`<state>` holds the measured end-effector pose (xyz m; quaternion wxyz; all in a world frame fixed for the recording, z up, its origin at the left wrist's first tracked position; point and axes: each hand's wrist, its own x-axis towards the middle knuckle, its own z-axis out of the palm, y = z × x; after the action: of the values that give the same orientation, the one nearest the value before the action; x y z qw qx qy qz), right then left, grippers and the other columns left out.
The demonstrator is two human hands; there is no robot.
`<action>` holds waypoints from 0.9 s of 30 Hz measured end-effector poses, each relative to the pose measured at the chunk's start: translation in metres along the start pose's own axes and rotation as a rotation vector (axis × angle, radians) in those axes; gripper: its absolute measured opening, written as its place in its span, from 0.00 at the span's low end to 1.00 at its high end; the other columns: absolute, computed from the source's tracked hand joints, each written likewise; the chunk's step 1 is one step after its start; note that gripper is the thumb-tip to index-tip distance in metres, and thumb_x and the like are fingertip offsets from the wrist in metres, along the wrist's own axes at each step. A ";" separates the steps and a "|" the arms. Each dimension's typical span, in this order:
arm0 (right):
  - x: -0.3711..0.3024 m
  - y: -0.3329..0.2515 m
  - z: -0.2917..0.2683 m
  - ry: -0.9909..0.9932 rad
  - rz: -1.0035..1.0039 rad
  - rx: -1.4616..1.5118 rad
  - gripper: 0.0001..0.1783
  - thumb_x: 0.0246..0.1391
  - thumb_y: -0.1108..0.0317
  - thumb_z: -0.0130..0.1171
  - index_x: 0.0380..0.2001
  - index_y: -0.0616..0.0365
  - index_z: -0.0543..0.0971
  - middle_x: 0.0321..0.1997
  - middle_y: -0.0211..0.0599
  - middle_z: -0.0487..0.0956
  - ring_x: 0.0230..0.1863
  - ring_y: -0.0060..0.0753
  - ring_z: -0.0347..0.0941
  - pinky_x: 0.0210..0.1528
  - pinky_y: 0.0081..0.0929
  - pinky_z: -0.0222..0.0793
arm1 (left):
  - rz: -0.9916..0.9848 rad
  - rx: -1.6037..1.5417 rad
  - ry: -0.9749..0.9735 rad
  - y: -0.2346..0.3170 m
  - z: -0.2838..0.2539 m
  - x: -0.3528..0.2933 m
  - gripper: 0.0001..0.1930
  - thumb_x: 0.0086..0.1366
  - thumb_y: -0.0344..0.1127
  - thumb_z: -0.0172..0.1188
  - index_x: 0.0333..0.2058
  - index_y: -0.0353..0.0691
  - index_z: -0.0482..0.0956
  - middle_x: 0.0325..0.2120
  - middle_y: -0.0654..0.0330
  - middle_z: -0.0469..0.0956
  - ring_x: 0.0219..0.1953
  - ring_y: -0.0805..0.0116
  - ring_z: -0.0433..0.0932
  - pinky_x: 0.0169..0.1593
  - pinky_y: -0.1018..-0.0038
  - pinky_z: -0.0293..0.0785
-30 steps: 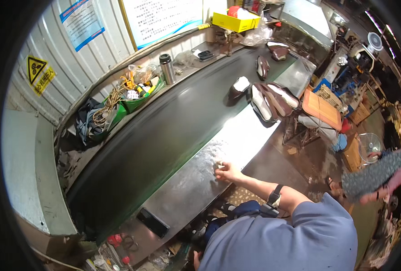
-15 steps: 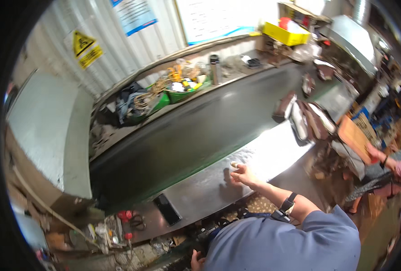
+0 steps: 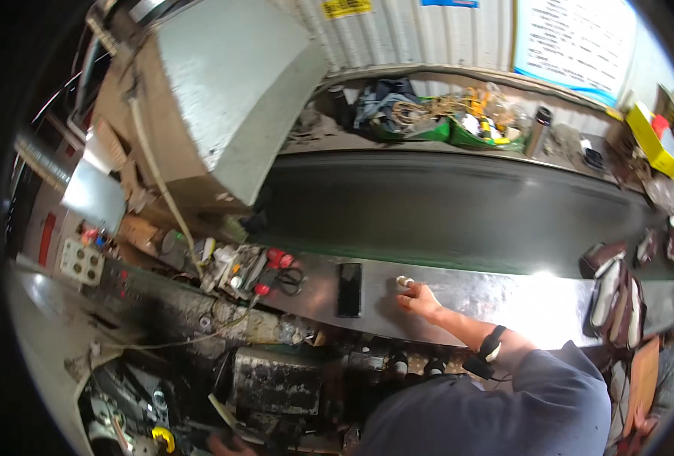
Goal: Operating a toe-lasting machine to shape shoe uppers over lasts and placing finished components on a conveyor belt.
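Observation:
My right hand [image 3: 422, 301] is over the metal ledge beside the dark belt, its fingers bent. A small whitish piece [image 3: 405, 281] shows at its fingertips; whether it is held or worn on a finger I cannot tell. A black phone [image 3: 349, 290] lies flat on the ledge, left of that hand. My left hand [image 3: 230, 444] is low at the bottom edge, blurred and partly cut off, close to a pale, flat, narrow piece [image 3: 234, 419]. What that hand holds, if anything, is unclear.
Beyond the ledge runs the dark belt [image 3: 443, 205], and a grey metal hood [image 3: 238, 83] stands at its left. Brown and white shoes [image 3: 614, 300] cluster at the right, near another person's hand [image 3: 644, 422]. Green bags [image 3: 470, 137] and a flask [image 3: 537, 133] line the back shelf.
The view has swung left, bringing more machinery at left into sight. My right hand is now nearer the phone. The left hand has moved left along the bottom edge.

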<state>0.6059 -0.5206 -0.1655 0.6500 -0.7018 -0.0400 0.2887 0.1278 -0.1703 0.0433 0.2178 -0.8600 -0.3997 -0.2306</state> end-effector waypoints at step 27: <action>-0.054 -0.057 0.006 -0.265 -0.022 0.031 0.39 0.65 0.64 0.60 0.73 0.55 0.56 0.54 0.50 0.79 0.49 0.39 0.80 0.45 0.36 0.80 | -1.372 -1.739 -0.732 0.162 -0.045 0.058 0.13 0.60 0.31 0.67 0.43 0.32 0.81 0.38 0.53 0.83 0.42 0.57 0.83 0.51 0.60 0.78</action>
<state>0.5760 -0.5299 -0.0927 0.6528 -0.6469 -0.1287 0.3725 0.2792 -0.2564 0.0816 -0.7436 -0.3381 -0.5272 -0.2343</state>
